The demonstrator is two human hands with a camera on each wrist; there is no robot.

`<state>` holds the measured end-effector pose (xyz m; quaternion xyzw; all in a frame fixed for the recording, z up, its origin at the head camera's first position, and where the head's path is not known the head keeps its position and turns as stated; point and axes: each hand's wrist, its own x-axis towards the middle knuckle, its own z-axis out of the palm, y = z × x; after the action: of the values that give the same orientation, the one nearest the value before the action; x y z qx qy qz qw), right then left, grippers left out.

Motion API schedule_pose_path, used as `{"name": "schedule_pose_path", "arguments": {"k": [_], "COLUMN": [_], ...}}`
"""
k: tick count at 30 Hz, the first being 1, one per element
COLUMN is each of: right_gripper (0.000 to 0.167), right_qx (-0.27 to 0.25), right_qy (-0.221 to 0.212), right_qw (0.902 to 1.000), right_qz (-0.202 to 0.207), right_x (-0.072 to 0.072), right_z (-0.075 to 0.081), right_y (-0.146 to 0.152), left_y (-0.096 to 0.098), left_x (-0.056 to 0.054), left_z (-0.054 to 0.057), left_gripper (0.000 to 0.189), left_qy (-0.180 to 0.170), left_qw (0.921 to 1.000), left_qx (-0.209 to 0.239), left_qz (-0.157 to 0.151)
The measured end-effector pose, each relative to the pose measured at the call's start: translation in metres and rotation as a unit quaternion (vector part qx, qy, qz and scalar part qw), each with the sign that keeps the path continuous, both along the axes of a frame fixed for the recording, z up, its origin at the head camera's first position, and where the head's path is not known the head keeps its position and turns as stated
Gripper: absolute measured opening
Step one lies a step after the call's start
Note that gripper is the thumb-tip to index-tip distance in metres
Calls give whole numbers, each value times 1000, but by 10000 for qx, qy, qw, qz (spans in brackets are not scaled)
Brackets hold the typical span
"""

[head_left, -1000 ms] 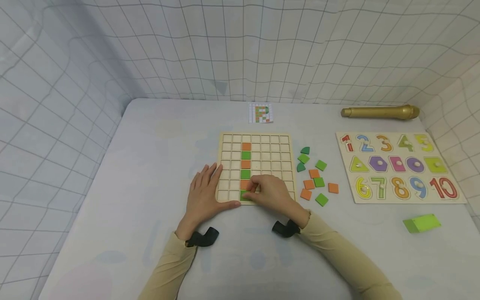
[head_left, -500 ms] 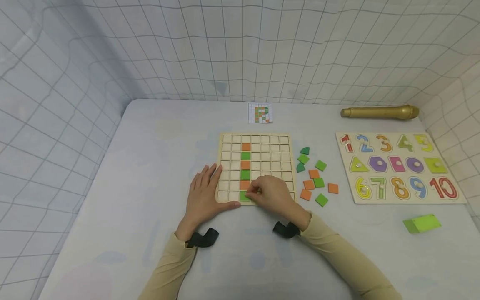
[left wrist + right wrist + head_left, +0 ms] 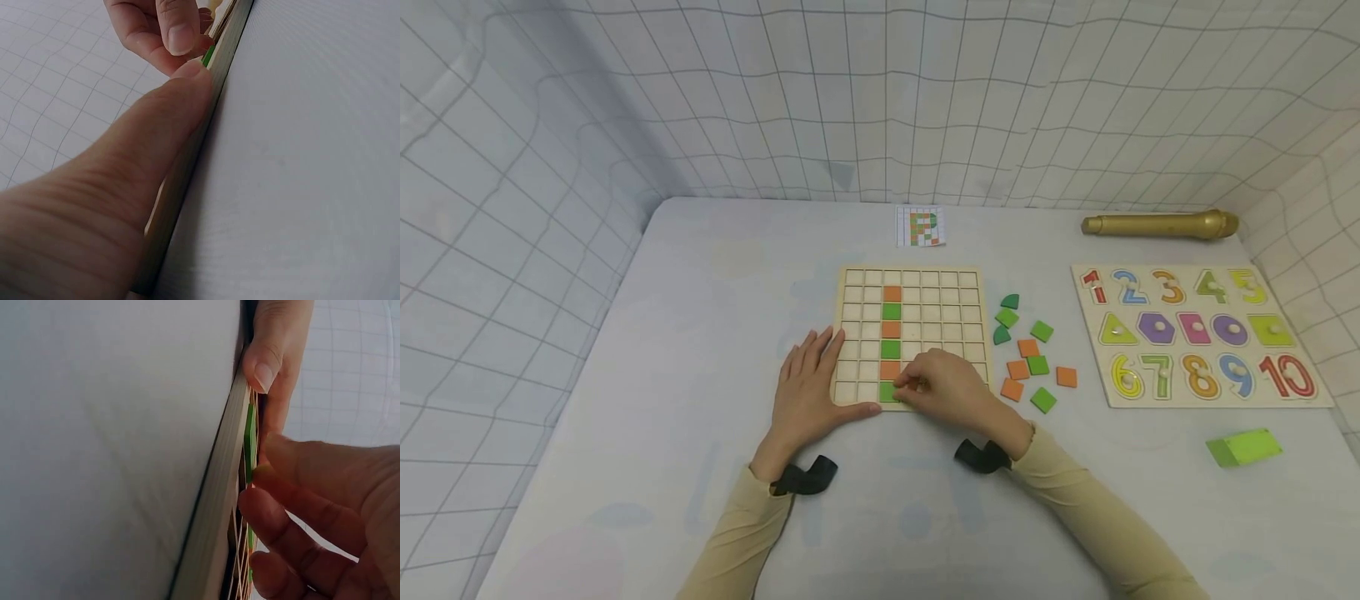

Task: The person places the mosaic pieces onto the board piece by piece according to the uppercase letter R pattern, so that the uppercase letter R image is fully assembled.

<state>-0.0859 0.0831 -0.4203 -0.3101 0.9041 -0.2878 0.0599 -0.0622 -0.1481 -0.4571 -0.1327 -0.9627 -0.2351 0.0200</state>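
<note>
A wooden grid board lies mid-table, with orange and green square tiles alternating down its third column. My left hand rests spread at the board's left front corner, its thumb along the front edge. At the lowest cell of that column, my right hand pinches the right edge of a green square tile with thumb and index finger. In the right wrist view this tile lies close to the board's front rim, and the other fingers are curled above the grid.
Loose orange and green squares and green quarter-round pieces lie right of the board. A pattern card sits behind it. Farther right are a number-and-shape puzzle, a gold microphone and a green block.
My right wrist has shifted slightly right, while its fingertips stay at the green tile, which shows a little more of its face. The left hand has not moved.
</note>
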Motion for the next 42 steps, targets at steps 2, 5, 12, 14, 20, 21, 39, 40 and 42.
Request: {"name": "schedule_pose_path", "arguments": {"k": [2,5,12,14,20,21,39,40,42], "right_gripper": [8,11,11,12,19,20,34,35,37], "right_qx": [-60,-193,-588,-754,-1207,-1249,-1164,-1093,-923], "right_qy": [34,12,82,214,764,810,1128,1087,935], "right_qw": [9999,9996,9982,9968,9879,9864,9484,9475,9461], "right_qz": [119,202,-20,-145,-610,-701,-2725,-2800,-2960], "right_x": [0,-1,-7,-11,-24,-26,-43,-43,-43], "right_z": [-1,-1,0,0,0,1,2,2,1], "right_y": [3,8,23,29,51,55,126,129,133], "left_y": [0,1,1,1,1,1,1,1,1], "left_x": [0,0,-1,-1,-1,0,-1,-1,-1], "left_z": [0,0,1,1,2,3,3,2,2], "left_gripper": [116,116,117,117,116,116,116,116,116], "left_qy": [6,-6,-36,-50,-145,-151,-161,-161,-164], "left_qw": [10000,10000,10000,9999,9999,9999,9999,9998,9998], "left_qx": [-14,-22,-70,-94,-67,-50,-44,-47,-61], "left_qz": [-2,0,19,22,42,43,42,42,37]}}
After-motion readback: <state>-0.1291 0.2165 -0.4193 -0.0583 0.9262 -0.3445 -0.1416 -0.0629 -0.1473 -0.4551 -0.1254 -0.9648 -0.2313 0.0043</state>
